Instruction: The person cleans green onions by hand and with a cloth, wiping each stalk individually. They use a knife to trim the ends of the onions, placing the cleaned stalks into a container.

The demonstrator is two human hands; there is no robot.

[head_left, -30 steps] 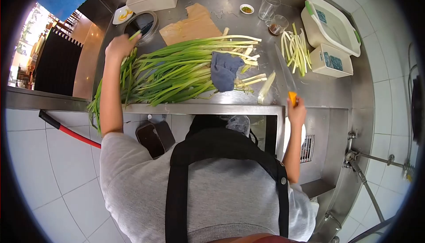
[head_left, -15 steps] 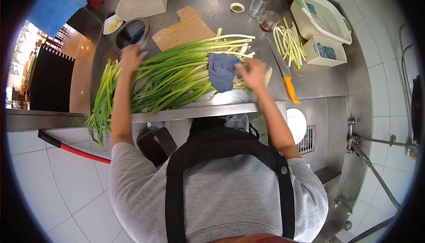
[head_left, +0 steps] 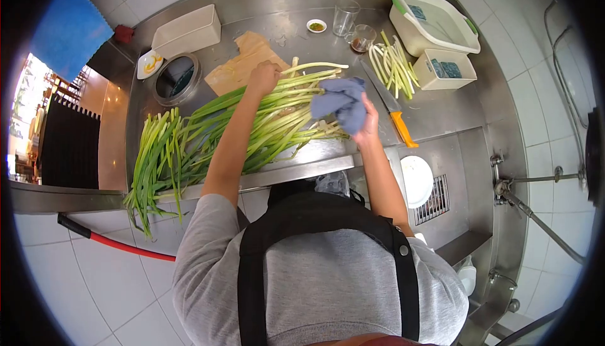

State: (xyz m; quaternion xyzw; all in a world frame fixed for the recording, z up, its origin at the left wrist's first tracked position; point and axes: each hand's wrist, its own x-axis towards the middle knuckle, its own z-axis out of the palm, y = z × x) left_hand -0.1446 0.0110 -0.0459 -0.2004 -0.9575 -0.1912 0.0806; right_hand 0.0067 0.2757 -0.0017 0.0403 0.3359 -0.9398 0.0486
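A large pile of spring onions (head_left: 252, 119) lies across the steel counter, with white ends to the right and green tops drooping over the front edge at the left. My left hand (head_left: 265, 77) is closed on stalks at the pile's upper edge; its fingertips are partly hidden. In my right hand (head_left: 369, 118) is a crumpled blue-grey cloth (head_left: 340, 103), raised beside the white ends. To the right lies a knife with an orange handle (head_left: 401, 130). Behind the pile is a torn piece of brown paper (head_left: 230, 69).
Cut pale stalks (head_left: 394, 69) lie near a white tub (head_left: 435, 24) and a smaller container (head_left: 444, 78). Glasses (head_left: 346, 17) and a sauce dish (head_left: 316, 26) stand at the back. At left are a round metal container (head_left: 177, 79) and a cream bin (head_left: 187, 32). A sink (head_left: 457, 188) adjoins on the right.
My left hand has moved right from the green tops to the upper middle of the pile. The cloth, lying on the stalks before, is now lifted in my right hand.
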